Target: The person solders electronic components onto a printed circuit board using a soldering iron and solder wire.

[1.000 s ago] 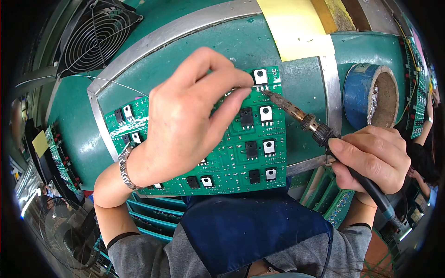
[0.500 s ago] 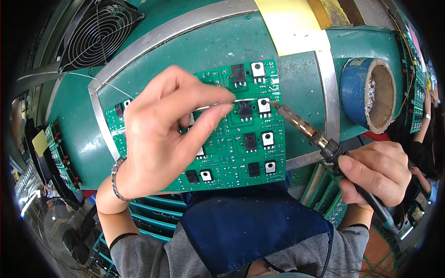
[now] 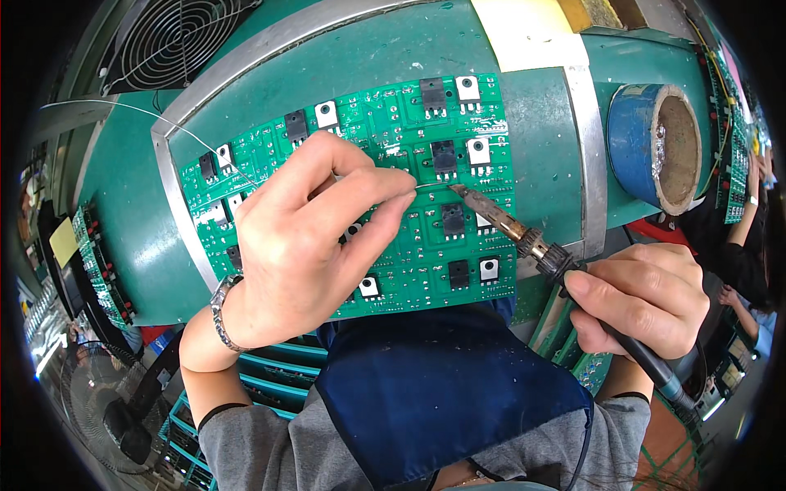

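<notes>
A green circuit board [image 3: 409,237] lies before me, bearing several black and white-faced three-legged components. My left hand [image 3: 315,237] is over its middle, thumb and forefinger pinching a thin solder wire [image 3: 431,186]. The wire trails out behind that hand to the upper left. In my right hand [image 3: 643,303] is a soldering iron [image 3: 544,250], gripped by its black handle. Its tip meets the wire's end, or comes very close, just below the legs of a black component [image 3: 444,159] on the board's right half. My left palm and fingers hide part of the board.
A metal strip [image 3: 583,139] frames the green bench top. To the right stands a blue-sided cardboard ring [image 3: 647,147] with silvery bits inside; yellow paper [image 3: 530,37] lies at the back. A fan grille [image 3: 180,41] is at far left. Other people's arms [image 3: 741,221] show at far right.
The iron's tip has moved left and slightly down, from beside a white-faced component to below the black one. The wire's end shifted with it. The board appears a little higher in view.
</notes>
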`<state>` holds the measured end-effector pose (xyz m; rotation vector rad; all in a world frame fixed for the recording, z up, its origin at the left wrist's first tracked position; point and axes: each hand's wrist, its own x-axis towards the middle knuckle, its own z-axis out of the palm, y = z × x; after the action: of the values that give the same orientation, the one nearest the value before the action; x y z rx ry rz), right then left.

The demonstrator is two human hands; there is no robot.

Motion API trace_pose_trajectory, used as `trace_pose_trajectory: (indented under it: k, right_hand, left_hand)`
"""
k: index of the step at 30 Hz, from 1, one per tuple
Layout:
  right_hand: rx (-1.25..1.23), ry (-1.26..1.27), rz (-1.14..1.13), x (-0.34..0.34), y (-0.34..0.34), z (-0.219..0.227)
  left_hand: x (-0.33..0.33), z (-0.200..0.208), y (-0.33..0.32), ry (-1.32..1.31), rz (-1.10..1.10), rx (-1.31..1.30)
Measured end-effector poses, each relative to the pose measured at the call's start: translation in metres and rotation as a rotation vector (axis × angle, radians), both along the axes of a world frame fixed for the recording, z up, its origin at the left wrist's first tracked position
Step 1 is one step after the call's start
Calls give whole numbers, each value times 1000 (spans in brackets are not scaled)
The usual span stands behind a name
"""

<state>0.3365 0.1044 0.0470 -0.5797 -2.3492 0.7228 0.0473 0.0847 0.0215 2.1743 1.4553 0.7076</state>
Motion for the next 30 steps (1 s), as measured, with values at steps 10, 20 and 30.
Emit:
trace_pose_trajectory:
  k: [10,20,30]
  right_hand:
    - [23,-24,-65,-5,-7,2]
    - [26,-13,-87,-6,-8,1]
    - [41,-52,-3,15,-4,14]
  left_hand:
    - [4,-4,2,-10,-48,7]
    - [5,-4,1,18,-54,3]
    - [8,7,1,-14,-62,-79]
